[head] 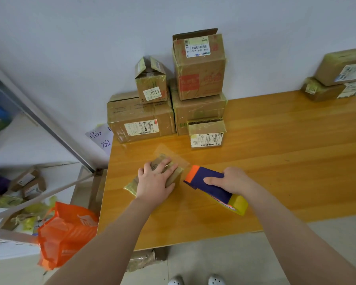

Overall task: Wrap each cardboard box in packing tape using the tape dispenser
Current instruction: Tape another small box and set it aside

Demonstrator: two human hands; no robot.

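— Hands status?
— Apart. I see left hand (pixel 155 182) laid over the small cardboard box (pixel 174 176), fingers spread across its top, pressing it down. Right hand (pixel 232 179) is clamped round the tape dispenser (pixel 213 192), thumb along the purple body.
— Where's the box?
— On the worktop (pixel 275 151), near the front-left corner, lying at an angle. It shows yellowish tape at its near end. The dispenser sits just to its right, with the orange nose pointing at the box and the yellow tape roll (pixel 239 204) at the rear.
— Tape out?
— My feed shows a clear tape strip (pixel 179 159) between the nose and the box's far side. I can't tell where it sticks.
— Other stock?
— At the back against the wall: a wide carton (pixel 141 120) with the 2911 box (pixel 151 81) on top, a tall box (pixel 199 66) stacked on another beside it, and a low labelled box (pixel 207 132) in front. A two-box stack (pixel 337 79) is at the far right corner.
— Off the worktop?
— A handwritten paper note (pixel 102 136) is at the left edge. An orange bag (pixel 68 229) is on the floor to the left, beside a metal shelf frame (pixel 49 128). White shoes (pixel 195 281) show at the bottom.
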